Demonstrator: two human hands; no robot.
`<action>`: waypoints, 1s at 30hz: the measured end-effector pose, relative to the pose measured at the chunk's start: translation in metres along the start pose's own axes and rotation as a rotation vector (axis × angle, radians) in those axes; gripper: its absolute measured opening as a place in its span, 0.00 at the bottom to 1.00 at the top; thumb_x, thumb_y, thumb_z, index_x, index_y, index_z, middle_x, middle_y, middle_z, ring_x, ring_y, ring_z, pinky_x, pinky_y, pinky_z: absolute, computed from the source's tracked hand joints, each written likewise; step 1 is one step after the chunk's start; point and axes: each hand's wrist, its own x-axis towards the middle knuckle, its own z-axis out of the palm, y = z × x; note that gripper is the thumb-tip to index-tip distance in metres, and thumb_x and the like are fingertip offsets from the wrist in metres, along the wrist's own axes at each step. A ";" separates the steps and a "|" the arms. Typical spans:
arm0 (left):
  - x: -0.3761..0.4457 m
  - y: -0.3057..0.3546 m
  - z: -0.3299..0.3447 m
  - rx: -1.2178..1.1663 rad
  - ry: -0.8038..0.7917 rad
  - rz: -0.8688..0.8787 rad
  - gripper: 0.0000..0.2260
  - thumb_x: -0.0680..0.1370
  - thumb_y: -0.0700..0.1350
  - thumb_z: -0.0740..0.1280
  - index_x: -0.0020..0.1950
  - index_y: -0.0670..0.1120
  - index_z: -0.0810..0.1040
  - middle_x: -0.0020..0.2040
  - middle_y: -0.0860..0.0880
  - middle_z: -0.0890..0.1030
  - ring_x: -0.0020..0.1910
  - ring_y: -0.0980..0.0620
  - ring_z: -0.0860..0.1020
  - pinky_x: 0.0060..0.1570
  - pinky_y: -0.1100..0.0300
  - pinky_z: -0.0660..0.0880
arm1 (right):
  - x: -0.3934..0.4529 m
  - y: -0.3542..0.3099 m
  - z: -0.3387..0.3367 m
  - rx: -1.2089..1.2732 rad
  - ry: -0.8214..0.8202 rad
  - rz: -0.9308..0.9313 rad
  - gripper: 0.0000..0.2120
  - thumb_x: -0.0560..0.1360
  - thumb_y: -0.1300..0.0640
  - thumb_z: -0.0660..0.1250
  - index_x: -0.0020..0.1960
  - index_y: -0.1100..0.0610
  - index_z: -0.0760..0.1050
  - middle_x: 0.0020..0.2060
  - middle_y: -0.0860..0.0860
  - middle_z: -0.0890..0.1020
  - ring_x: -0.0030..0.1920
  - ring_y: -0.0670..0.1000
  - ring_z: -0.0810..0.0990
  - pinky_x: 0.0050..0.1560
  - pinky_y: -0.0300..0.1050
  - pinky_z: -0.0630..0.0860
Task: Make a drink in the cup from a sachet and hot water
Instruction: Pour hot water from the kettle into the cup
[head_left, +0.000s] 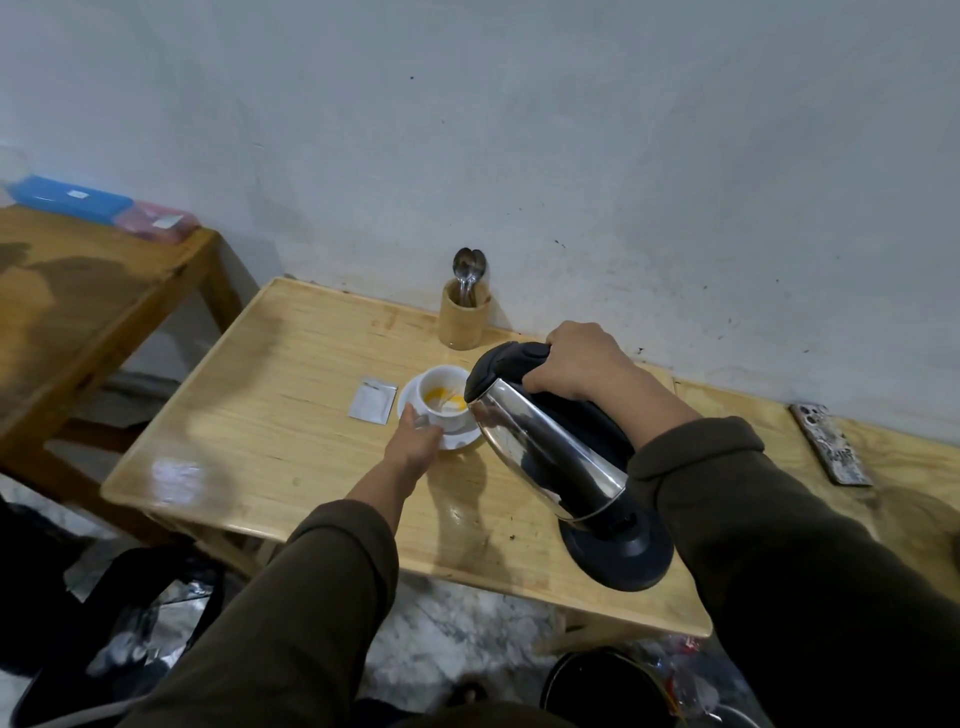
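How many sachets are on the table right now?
1: a single silver sachet lies flat on the table, just left of the saucer holding the cup. The kettle could hide others.

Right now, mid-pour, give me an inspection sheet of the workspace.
Surface: wooden table, glossy, some dark specks.
Job's things: white cup on saucer, yellow contents; kettle tilted, spout at the cup; sachet flat beside the saucer; kettle base.
Clutter: spoon holder, phone.
Hands: left hand at the saucer; right hand grips the kettle handle.
Cables: nothing seen.
Surroundings: grey wall, second table with boxes.
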 end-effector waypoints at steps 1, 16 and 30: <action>-0.001 0.001 0.000 0.005 0.003 0.003 0.33 0.77 0.45 0.61 0.79 0.53 0.49 0.74 0.47 0.67 0.70 0.42 0.69 0.69 0.45 0.68 | 0.000 0.000 0.000 0.000 0.001 0.000 0.12 0.65 0.52 0.71 0.41 0.59 0.72 0.32 0.51 0.71 0.37 0.53 0.73 0.29 0.39 0.65; 0.003 -0.001 0.000 0.025 0.007 0.018 0.31 0.79 0.45 0.59 0.79 0.51 0.49 0.76 0.47 0.64 0.73 0.42 0.65 0.71 0.45 0.65 | -0.002 -0.002 -0.001 0.007 -0.005 0.015 0.12 0.65 0.53 0.71 0.42 0.59 0.72 0.32 0.51 0.72 0.38 0.54 0.74 0.29 0.40 0.65; 0.001 0.001 0.001 0.049 0.011 0.020 0.32 0.78 0.45 0.59 0.79 0.52 0.49 0.76 0.47 0.65 0.72 0.42 0.66 0.72 0.43 0.64 | -0.004 -0.002 -0.002 -0.013 -0.014 0.022 0.12 0.65 0.55 0.70 0.33 0.57 0.67 0.32 0.52 0.72 0.34 0.52 0.72 0.28 0.40 0.64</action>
